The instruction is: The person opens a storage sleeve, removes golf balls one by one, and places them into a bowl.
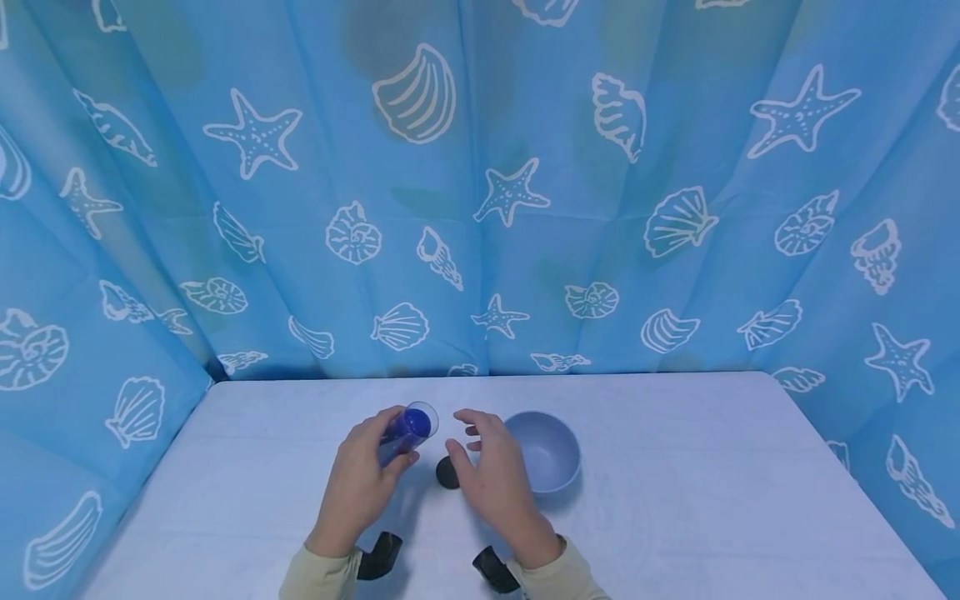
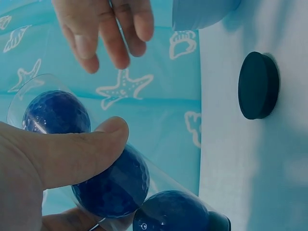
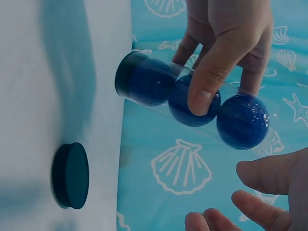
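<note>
My left hand (image 1: 360, 479) grips a clear plastic tube (image 1: 405, 432) holding three dark blue dimpled balls (image 2: 113, 185) (image 3: 195, 98), lifted off the table with its open mouth tilted up and to the right. The thumb (image 2: 72, 154) presses across the middle ball. The tube's dark bottom cap (image 3: 126, 72) stays on. My right hand (image 1: 491, 475) hovers open just right of the tube's mouth, fingers spread, holding nothing. A round black lid (image 1: 447, 472) (image 2: 258, 85) (image 3: 70, 175) lies flat on the table between the hands. A light blue bowl (image 1: 566, 467) stands beside the right hand.
A white table (image 1: 675, 500) is enclosed at the back and both sides by a blue curtain (image 1: 480, 192) printed with shells and starfish. Black wrist straps (image 1: 378, 557) sit at both cuffs.
</note>
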### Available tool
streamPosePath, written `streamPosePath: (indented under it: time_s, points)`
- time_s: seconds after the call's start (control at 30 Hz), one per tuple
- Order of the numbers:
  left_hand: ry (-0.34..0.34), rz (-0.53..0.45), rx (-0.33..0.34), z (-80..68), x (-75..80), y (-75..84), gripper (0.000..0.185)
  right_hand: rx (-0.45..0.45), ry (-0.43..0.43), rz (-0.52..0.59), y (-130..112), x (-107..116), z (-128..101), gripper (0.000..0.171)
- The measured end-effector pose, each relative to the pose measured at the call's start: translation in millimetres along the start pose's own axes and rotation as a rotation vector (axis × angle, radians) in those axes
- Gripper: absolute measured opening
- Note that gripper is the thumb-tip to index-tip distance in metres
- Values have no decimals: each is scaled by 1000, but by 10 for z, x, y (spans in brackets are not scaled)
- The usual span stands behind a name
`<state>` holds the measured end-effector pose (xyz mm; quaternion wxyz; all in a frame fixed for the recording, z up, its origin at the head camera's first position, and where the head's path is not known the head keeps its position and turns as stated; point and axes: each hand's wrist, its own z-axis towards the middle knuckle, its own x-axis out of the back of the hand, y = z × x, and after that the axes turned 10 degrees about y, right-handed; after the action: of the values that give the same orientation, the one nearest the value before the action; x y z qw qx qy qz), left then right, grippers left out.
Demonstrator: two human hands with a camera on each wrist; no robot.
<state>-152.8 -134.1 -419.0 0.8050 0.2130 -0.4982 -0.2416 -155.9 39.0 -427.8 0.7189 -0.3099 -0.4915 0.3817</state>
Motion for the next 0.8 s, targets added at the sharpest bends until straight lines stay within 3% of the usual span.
streamPosePath:
  time_s: [0.33,0.8]
  points:
    - [1,18,8,-7,-11,13,59,30,32,57,-43,56,4,40]
    - [0,55,16,-14,-35,47,59,-1,-9,157,-84,64,4,42]
